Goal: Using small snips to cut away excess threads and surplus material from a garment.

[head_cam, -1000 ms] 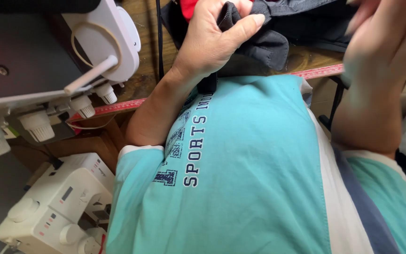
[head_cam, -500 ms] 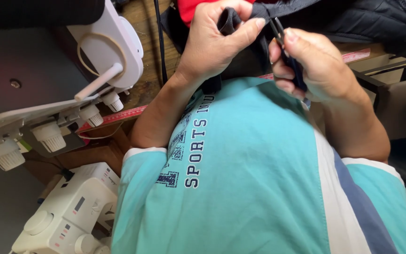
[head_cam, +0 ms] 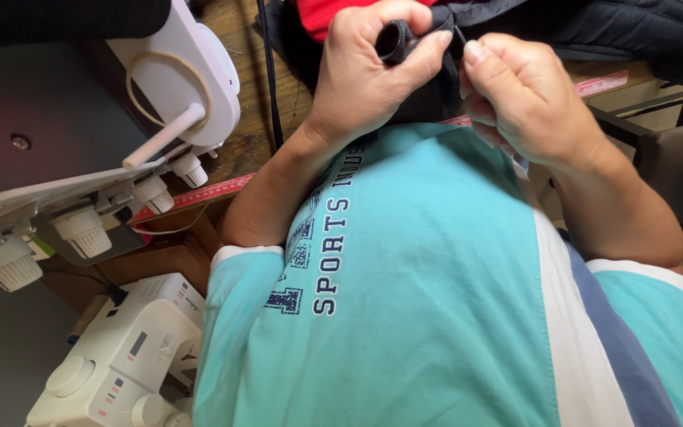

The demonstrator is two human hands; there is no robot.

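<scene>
— What are your hands on right now?

— My left hand is clenched around a fold of the black fabric, thumb pressed over a rolled edge of it. My right hand pinches the same edge from the right, fingers closed on what looks like a thin thread or needle; it is too small for me to tell which.

— Has anything changed?

— Yes. A second ago my right hand was up and apart from the cloth, blurred at the far right. Half a second ago it had come in beside the left. Now both hands meet on that one rolled edge, so I judge the fine handwork on it has begun.

— Where is the cloth?

— Held up at my chest, just above my teal shirt, at the near edge of the wooden tabletop. More dark cloth and a red piece lie beyond it.

— And around you?

— A red measuring tape runs along the tabletop edge. A white thread stand sits left, with a white sewing machine lower left, both well apart from my hands.
</scene>
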